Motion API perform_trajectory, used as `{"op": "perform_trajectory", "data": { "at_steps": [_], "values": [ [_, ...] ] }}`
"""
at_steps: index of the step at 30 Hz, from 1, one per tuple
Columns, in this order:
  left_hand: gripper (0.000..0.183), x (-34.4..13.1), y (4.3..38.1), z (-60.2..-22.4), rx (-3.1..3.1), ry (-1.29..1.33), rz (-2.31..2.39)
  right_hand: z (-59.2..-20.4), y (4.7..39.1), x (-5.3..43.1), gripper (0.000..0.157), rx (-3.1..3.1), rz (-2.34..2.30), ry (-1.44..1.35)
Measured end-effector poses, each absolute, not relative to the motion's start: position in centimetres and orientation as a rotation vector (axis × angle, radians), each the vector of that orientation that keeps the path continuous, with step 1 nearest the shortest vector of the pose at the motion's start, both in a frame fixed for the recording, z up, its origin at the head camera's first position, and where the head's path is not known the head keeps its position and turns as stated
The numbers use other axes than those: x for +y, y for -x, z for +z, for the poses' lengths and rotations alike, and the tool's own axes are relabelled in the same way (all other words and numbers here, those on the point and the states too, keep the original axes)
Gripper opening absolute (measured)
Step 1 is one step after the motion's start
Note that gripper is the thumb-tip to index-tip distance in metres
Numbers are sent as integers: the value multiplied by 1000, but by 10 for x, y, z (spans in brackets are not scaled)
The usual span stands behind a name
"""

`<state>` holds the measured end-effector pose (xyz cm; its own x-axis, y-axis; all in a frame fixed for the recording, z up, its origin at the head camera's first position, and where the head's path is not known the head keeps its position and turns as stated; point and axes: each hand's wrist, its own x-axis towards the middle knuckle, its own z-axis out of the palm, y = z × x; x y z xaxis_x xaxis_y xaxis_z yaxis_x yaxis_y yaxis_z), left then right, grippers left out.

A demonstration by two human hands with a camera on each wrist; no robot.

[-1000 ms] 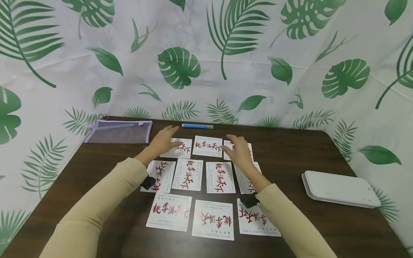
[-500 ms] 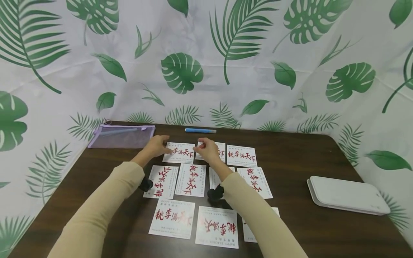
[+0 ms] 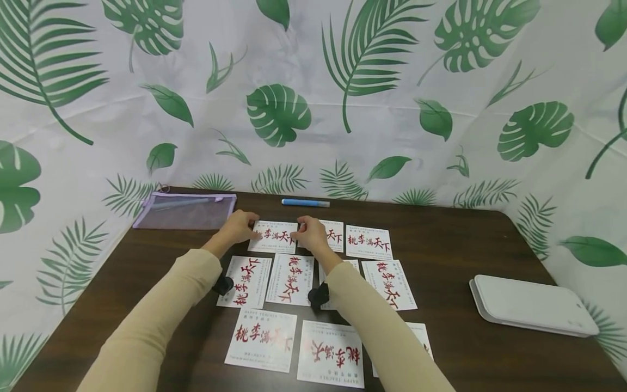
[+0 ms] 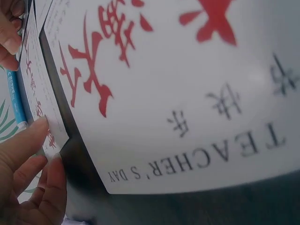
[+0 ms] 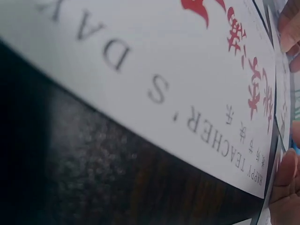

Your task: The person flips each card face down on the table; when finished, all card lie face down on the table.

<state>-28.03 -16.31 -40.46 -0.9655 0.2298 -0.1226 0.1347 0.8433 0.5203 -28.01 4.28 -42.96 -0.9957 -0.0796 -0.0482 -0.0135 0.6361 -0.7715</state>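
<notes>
Several white square cards with red brush lettering lie in three rows on the dark wooden table. At the back row's left end, a card [image 3: 271,235] sits between both hands. My left hand [image 3: 237,226] pinches its left edge; the left wrist view has the thumb [image 4: 40,129] on the card's face and the fingers at its edge. My right hand [image 3: 312,235] pinches the same card by its right edge and partly covers the middle back card [image 3: 333,233]. In the right wrist view, the right hand [image 5: 286,187] is cut off by the frame edge.
A blue marker [image 3: 306,202] lies behind the cards. To the back left is a purple-edged mesh pouch [image 3: 188,218] with a pen-like item inside. A white case [image 3: 534,305] rests at the right. A leaf-print cloth [image 3: 313,109] hangs behind the table [image 3: 441,234].
My right hand has moved left from the far-right back card to the left back card's right edge. The left hand has lowered onto that card's left edge. The view has tilted up slightly.
</notes>
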Motion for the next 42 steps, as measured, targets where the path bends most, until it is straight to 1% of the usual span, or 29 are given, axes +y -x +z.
{"op": "perform_trajectory", "data": {
  "at_steps": [17,22,28,32,36,39,42],
  "values": [
    [54,-164,280,-400,2839,-266,812,-420,281,38,32,2831,-1148,31],
    [55,-163,278,-399,2828,-239,790,-425,276,34,29,2825,-1245,28],
    [58,-162,276,-402,2824,-184,818,-433,270,33,22,2790,-1522,4],
    [53,-160,274,-404,2818,-148,972,-435,268,36,20,2695,-1703,-66],
    [42,-160,275,-403,2800,-112,1219,-433,269,40,21,2539,-1897,-142],
    [34,-162,275,-399,2683,-120,1435,-431,271,44,21,2408,-2026,-189],
    [31,-164,273,-391,2501,-82,1607,-429,271,48,21,2322,-2092,-215]
  ]
}}
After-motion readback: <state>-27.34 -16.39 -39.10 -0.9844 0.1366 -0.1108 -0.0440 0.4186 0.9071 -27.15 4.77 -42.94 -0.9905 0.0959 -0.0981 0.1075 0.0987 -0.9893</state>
